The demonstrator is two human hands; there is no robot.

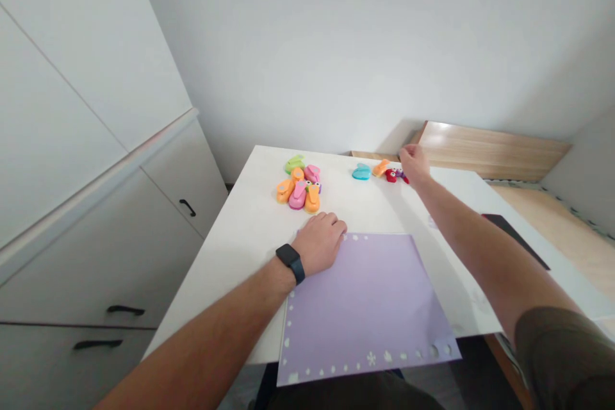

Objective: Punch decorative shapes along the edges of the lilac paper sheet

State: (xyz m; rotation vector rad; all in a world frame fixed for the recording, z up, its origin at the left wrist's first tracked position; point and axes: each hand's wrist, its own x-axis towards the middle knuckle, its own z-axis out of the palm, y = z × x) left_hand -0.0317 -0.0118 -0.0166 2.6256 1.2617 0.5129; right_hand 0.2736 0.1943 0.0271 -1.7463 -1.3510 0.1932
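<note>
Red paper punch beside right grip

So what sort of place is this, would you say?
Probably a craft corner in a home or small workroom: colourful paper craft punches sit on a white table, near a lilac paper sheet with punched shapes along its edges, and white cupboards stand alongside.

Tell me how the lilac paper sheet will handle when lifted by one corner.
The lilac paper sheet is probably light and fairly stiff, since it juts past the table edge without obvious drooping. It would likely still flex a little. The punched shapes along its border may make that margin easier to tear.
</note>
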